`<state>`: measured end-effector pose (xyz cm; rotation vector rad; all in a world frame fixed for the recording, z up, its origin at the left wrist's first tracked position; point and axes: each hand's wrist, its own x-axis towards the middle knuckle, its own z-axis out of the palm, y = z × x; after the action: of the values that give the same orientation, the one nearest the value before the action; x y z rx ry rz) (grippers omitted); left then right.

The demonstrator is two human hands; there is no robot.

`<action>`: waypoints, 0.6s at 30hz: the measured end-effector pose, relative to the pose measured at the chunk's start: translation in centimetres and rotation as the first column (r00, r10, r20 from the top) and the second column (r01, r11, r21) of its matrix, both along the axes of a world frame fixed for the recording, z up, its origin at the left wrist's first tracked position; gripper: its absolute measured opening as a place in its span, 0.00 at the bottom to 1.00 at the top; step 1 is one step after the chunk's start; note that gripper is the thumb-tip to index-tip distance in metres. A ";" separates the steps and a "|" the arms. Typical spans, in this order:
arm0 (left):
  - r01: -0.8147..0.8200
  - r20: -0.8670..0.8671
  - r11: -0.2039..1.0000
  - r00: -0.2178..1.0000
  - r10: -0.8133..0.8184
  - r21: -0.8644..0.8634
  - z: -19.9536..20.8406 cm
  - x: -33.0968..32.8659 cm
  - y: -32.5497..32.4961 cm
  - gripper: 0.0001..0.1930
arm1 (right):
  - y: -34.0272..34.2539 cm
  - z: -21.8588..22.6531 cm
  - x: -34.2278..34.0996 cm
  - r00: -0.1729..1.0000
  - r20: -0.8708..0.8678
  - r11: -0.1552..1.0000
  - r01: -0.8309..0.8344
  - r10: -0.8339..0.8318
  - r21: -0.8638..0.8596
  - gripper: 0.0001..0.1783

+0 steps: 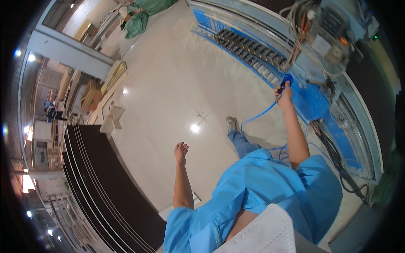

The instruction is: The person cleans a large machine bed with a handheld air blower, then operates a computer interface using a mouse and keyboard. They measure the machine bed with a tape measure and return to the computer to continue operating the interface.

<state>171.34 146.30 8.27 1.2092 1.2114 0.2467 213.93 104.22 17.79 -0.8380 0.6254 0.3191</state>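
Note:
My right hand [285,95] grips a blue air blow gun [288,78], holding it up against the blue bed of a machine [311,99]. From the gun, a blue air hose [258,115] curves down past my leg. Just beyond it run rows of black chain-like pads [249,49] along the machine, with pale dust on the nearer ones. Hanging over the floor away from everything, my left hand [181,151] has its fingers loosely curled and shows nothing in them.
A control unit with loose cables [331,40] hangs over the machine at the upper right. Black cables [331,145] droop along its near side. Dark stacked panels [101,181] stand at the left. Cardboard pieces [113,78] and green sacking [137,24] lie farther off.

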 end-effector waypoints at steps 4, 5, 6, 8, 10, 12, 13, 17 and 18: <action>0.193 -0.036 0.978 0.980 -0.196 -0.079 0.5 12.2 6.3 0.19 | 10.0 0.3 9.3 0.995 0.061 0.994 -0.068 0.073 -0.086 0.23; 0.257 -0.059 0.956 0.962 -0.267 -0.139 0.3 14.3 7.6 0.19 | 11.9 0.5 11.9 0.996 0.088 0.996 -0.026 0.034 -0.091 0.24; 0.336 -0.065 0.928 0.935 -0.350 -0.162 -0.1 16.2 9.2 0.20 | 14.0 0.9 15.5 0.992 0.130 0.994 0.012 0.001 -0.105 0.24; 0.429 -0.141 0.891 0.883 -0.448 -0.149 -0.8 18.5 11.5 0.20 | 16.5 1.6 21.2 0.978 0.100 0.983 0.184 -0.182 -0.019 0.24; 0.294 -0.176 0.931 0.926 -0.333 -0.218 -2.1 19.9 13.6 0.20 | 18.2 2.3 27.5 0.932 0.067 0.934 0.355 -0.357 0.043 0.25; 0.127 -0.209 0.935 0.956 -0.203 -0.330 -3.5 21.3 16.2 0.19 | 19.4 2.2 32.5 0.838 -0.016 0.835 0.545 -0.546 0.077 0.26; 0.129 -0.208 0.919 0.954 -0.218 -0.372 -4.2 22.2 18.1 0.19 | 20.0 2.2 34.9 0.824 -0.017 0.821 0.566 -0.566 0.073 0.27; 0.191 -0.271 0.900 0.911 -0.311 -0.392 -6.9 31.6 29.1 0.19 | 24.2 0.9 43.1 0.913 0.145 0.915 0.395 -0.382 -0.079 0.25; 0.222 -0.275 0.903 0.902 -0.334 -0.368 -7.2 35.2 32.0 0.19 | 25.8 0.5 44.4 0.931 0.132 0.927 0.357 -0.341 -0.119 0.24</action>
<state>206.56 178.25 1.11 1.1383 1.2840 -0.3824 258.29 129.98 18.25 -0.8551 0.6872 -0.0973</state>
